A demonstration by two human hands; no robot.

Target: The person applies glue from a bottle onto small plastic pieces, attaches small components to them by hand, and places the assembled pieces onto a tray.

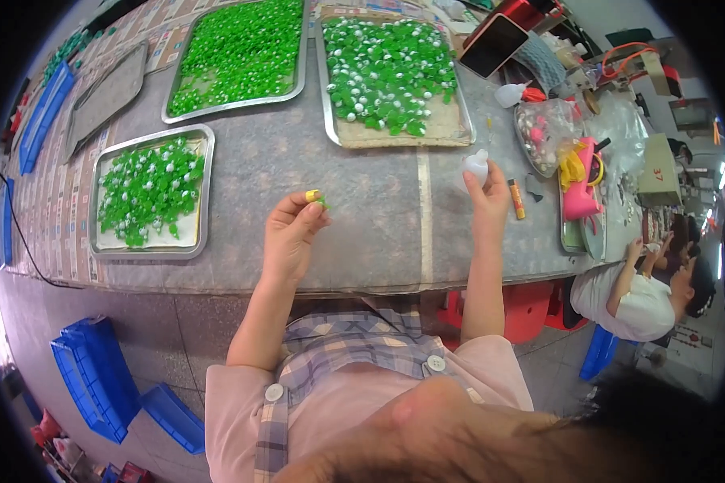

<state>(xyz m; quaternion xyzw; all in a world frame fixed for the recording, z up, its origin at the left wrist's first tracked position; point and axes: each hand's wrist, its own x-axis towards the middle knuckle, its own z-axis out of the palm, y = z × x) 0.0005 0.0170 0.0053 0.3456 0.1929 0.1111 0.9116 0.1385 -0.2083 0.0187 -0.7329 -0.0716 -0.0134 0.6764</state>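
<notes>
My left hand (288, 241) is closed in a pinch on a small green piece (323, 203) above the table. A yellow wrap (312, 196) covers one of its fingertips. To the right, my right hand (485, 197) grips a small white squeeze bottle (476, 165), its narrow tip pointing up. Green pieces with white round parts (147, 193) fill a small metal tray (207, 189) left of my left hand. Beyond my hands, more such pieces lie in a larger tray (451, 121). Another metal tray (167, 111) at the far left holds many green pieces.
An orange tube (516, 200) lies beside my right hand. Farther right are a bag of small parts (544, 133), a pink holder (578, 189) and a phone-like screen (494, 46). Blue crates (97, 378) stand on the floor at left. Another person (632, 298) sits at right.
</notes>
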